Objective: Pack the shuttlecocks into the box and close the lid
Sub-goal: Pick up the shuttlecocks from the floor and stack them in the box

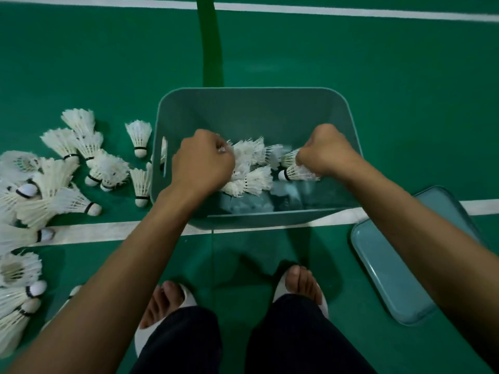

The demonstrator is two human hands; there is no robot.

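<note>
A grey-green plastic box [243, 109] stands open on the green court floor in front of me. Several white feather shuttlecocks [253, 168] lie inside it. My left hand [202, 163] is inside the box with its fingers curled round shuttlecock feathers. My right hand [326, 155] is also in the box and grips shuttlecocks [293, 171] by their feathers, one black-banded cork pointing left. A heap of several more shuttlecocks [62, 168] lies on the floor left of the box. The matching lid [399, 265] lies on the floor at the right.
White court lines [108, 230] run under the box and along the far edge. A dark green stripe [210, 44] leads away from the box. My feet in white sandals [172, 306] stand just before the box.
</note>
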